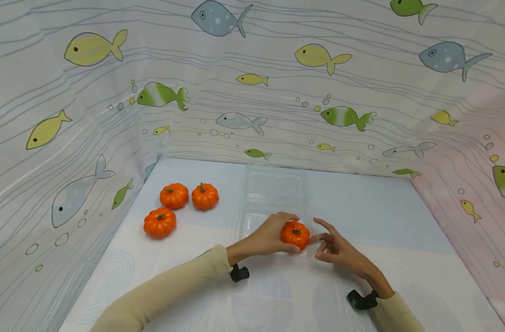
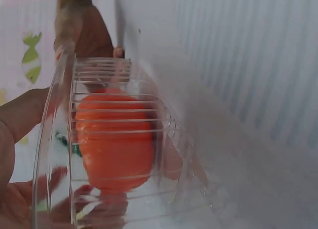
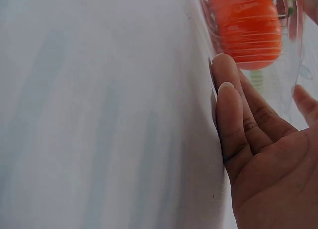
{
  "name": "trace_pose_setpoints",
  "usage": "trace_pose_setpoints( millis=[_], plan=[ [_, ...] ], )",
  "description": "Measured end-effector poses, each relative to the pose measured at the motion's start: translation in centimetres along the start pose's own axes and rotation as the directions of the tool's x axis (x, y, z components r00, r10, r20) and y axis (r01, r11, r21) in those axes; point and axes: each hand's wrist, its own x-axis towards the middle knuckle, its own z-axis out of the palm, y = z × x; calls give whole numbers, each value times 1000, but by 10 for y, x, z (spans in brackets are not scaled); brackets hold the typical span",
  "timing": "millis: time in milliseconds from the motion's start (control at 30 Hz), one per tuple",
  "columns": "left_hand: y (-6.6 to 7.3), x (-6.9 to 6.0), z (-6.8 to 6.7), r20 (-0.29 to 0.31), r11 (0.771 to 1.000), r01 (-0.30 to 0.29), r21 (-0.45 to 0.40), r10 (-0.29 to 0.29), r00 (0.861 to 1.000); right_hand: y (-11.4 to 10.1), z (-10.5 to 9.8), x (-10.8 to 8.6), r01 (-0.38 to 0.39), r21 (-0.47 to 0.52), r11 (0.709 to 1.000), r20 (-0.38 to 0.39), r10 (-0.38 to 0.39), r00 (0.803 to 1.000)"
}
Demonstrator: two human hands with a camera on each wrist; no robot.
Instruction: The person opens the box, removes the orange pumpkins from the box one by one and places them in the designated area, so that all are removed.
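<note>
A clear plastic clamshell box lies with its lid spread toward the back wall. Inside its front half, at the right end, is a small orange pumpkin with a green stem. My left hand reaches over the box and holds this pumpkin between thumb and fingers. Just right of the box, my right hand has its fingers loosely bent, with nothing in them. The right wrist view shows right-hand fingertips low beside the box wall. Through the ribbed side, the left wrist view shows the pumpkin.
To the left on the white table stand three more small pumpkins: one at the back, another beside it and one nearer. A fish-patterned curtain encloses the table at the back and sides.
</note>
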Motion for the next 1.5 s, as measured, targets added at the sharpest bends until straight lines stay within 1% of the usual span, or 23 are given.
trace_pose_setpoints(
  millis=[67, 200, 500, 667, 900, 1067, 1200, 1333, 1500],
  plan=[
    [0, 2, 2, 8, 1000, 12, 15, -13, 1000, -1, 0, 0, -5, 7, 1000, 1, 5, 1000],
    [0, 4, 3, 26, 999, 43, 15, -44, 999, -3, 0, -1, -4, 17, 1000, 5, 4, 1000],
    [-8, 11, 6, 54, 996, 69, -58, -66, 996, -3, 0, 0, -13, 3, 1000, 5, 13, 1000],
    [-11, 13, 6, 75, 993, 68, -95, -61, 995, -3, 0, 0, 0, -7, 1000, 6, 0, 1000],
    [-14, 14, 5, 88, 992, 67, -106, -57, 994, -4, 0, 0, 7, 3, 1000, 3, -7, 1000],
    [-16, 14, 4, 81, 993, 64, -100, -56, 995, -3, 0, 0, 36, 7, 999, 10, -36, 999],
    [-16, 13, 4, 76, 995, 48, -89, -41, 996, -2, -1, 0, 51, 1, 999, 17, -51, 999],
    [-16, 14, 4, 62, 997, 21, -68, -17, 998, -2, -1, -1, 35, 2, 999, 11, -35, 999],
    [-15, 15, 2, 43, 997, 4, -71, -1, 999, -4, 1, -2, 18, 16, 1000, 8, -18, 1000]
  ],
)
